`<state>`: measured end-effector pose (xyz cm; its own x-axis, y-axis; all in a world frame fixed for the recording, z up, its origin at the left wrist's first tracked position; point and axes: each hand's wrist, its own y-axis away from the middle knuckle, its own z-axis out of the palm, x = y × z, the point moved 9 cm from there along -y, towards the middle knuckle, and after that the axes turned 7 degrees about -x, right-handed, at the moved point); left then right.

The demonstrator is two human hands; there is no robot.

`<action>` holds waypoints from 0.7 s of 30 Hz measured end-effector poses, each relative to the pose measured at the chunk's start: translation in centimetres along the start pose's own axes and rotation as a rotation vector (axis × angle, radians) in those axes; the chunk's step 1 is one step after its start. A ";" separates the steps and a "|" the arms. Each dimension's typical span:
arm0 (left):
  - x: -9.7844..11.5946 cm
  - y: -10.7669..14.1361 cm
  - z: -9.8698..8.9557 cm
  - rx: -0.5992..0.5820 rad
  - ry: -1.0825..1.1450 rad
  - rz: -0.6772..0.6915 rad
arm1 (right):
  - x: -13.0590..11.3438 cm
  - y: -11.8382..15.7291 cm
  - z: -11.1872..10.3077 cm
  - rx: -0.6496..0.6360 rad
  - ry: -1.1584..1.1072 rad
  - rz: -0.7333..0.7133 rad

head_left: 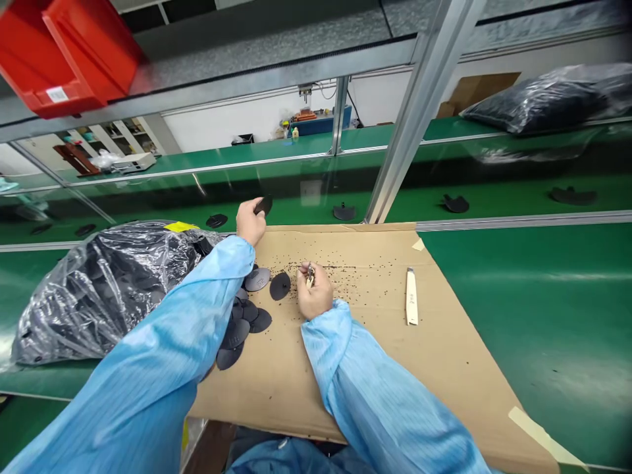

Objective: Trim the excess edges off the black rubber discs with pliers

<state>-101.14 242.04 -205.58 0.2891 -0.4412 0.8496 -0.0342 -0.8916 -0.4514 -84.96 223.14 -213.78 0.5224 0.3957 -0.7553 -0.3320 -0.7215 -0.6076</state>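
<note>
My left hand is closed around a black oval plastic part, raised near the far edge of the cardboard sheet. Closer to me, my right hand grips a small tool with a metallic tip and a pale handle; its exact kind is hard to make out. Just left of that hand lies a single dark oval part. A loose pile of similar dark parts sits on the cardboard's left side. Small black scraps are scattered around and beyond my right hand.
A clear plastic bag of dark parts bulges at the left. On the cardboard's right lies a pale, flat taped blade. More dark parts rest on the green surface behind a metal post. A red bin stands overhead.
</note>
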 end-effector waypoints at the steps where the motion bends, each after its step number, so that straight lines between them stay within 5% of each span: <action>1: 0.3 -1.0 0.6 -0.045 -0.058 0.032 | -0.2 0.0 0.0 -0.008 0.004 -0.014; 4: 0.4 -0.8 1.8 -0.145 -0.129 0.034 | -0.4 0.0 0.2 -0.031 0.023 -0.046; 8: 0.8 6.2 0.8 -0.301 -0.123 0.075 | -0.2 -0.1 0.5 -0.051 0.034 -0.033; 11: 1.2 14.9 -3.6 -0.311 -0.117 0.089 | -0.1 -0.2 0.6 -0.050 0.046 -0.029; 16: -1.5 31.7 -14.7 0.054 -0.212 -0.029 | 0.0 -0.1 0.8 -0.064 0.091 -0.071; 18: -5.5 38.4 -17.3 0.069 -0.273 -0.256 | 0.0 0.1 0.9 -0.056 0.087 -0.096; 21: -12.1 49.2 -19.9 0.069 -0.260 -0.768 | -0.4 0.4 1.2 -0.037 0.052 -0.141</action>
<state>-125.38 201.44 -232.62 0.4216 0.3360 0.8422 0.3203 -0.9241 0.2083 -86.23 223.36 -214.02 0.6019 0.4655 -0.6488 -0.2235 -0.6818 -0.6966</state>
